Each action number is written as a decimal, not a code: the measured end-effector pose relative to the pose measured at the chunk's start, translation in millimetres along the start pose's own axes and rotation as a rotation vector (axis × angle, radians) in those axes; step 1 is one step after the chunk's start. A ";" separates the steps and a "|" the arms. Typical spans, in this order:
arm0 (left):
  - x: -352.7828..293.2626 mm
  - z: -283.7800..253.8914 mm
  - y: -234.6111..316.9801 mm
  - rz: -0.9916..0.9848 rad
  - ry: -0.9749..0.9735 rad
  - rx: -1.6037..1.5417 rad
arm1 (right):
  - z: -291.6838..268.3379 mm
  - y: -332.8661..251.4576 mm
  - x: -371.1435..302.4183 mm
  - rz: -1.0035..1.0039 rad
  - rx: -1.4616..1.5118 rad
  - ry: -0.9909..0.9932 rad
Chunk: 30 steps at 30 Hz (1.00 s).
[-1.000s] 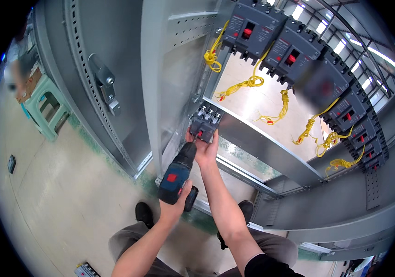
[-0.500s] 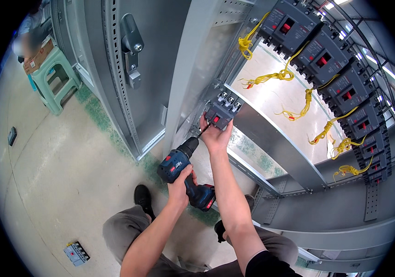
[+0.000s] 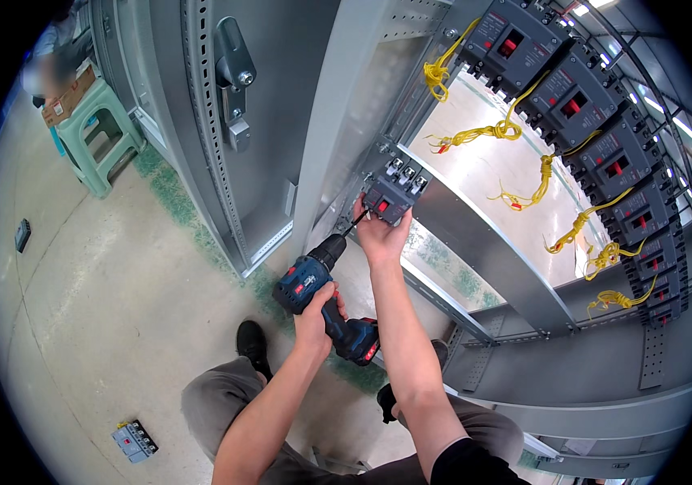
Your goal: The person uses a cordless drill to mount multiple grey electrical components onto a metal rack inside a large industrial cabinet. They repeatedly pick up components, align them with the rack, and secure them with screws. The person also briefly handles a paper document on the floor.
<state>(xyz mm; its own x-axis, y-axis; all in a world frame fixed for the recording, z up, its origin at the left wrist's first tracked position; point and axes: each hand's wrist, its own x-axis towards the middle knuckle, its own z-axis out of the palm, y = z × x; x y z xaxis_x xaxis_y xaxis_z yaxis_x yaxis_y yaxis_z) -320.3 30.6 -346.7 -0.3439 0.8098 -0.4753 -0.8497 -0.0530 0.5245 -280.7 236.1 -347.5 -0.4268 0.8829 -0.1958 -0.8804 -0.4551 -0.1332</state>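
My left hand [image 3: 313,323] is wrapped round the grip of a blue and black cordless drill [image 3: 301,284]. The drill slants up and to the right, its thin bit reaching the lower left corner of a small dark grey circuit breaker [image 3: 392,200]. My right hand [image 3: 382,236] grips that breaker from below, with the fingers partly hidden beneath it. The breaker has a red switch and metal terminals along its upper side, and sits at the left end of a grey metal crossbar [image 3: 483,234]. Whether the bit touches a screw cannot be made out.
Several larger breakers [image 3: 568,105] with bundled yellow wires [image 3: 491,131] run down the right. A cabinet door with a handle [image 3: 234,69] stands left. On the floor lie a grey breaker [image 3: 134,441] and a small dark object [image 3: 22,235]. A person sits beyond a green stool [image 3: 101,137].
The drill has tilted slightly, its bit now nearer the breaker's left edge. The surroundings have shifted a little to the right in view. Both hands keep their hold.
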 end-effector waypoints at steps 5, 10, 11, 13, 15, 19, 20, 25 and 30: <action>0.7 -0.6 -2.0 0.007 -0.004 0.020 | -0.6 -1.1 1.9 0.011 0.013 -0.009; 1.0 -0.1 -3.2 -0.002 -0.019 0.020 | -2.7 -2.4 3.1 -0.009 -0.025 -0.028; 1.2 0.1 -3.3 -0.003 -0.028 0.017 | -2.6 -2.6 2.9 -0.008 -0.025 -0.025; 1.1 0.1 -3.3 0.006 -0.031 0.017 | -2.5 -1.6 2.2 0.002 -0.016 -0.025; 1.6 0.4 -3.6 0.004 -0.031 0.013 | -2.6 -1.4 2.0 0.003 -0.009 -0.030; 2.4 1.2 -4.9 -0.014 -0.027 -0.002 | -3.3 -2.4 2.7 0.007 -0.002 -0.035; 2.5 1.3 -5.2 -0.017 -0.026 -0.005 | -3.6 -2.7 2.7 0.005 -0.005 -0.036; 2.0 2.2 -4.9 -0.026 -0.042 -0.033 | -3.4 -3.4 2.1 0.026 0.006 -0.051; 2.3 1.8 -8.3 -0.019 -0.047 -0.033 | -0.9 -3.7 1.6 0.017 0.031 -0.024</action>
<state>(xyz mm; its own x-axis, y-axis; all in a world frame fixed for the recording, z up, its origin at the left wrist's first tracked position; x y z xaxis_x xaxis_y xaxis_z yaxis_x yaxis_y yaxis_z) -313.3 33.9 -350.9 -0.3093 0.8373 -0.4509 -0.8689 -0.0561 0.4919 -277.9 239.1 -348.2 -0.4461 0.8779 -0.1742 -0.8788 -0.4665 -0.1003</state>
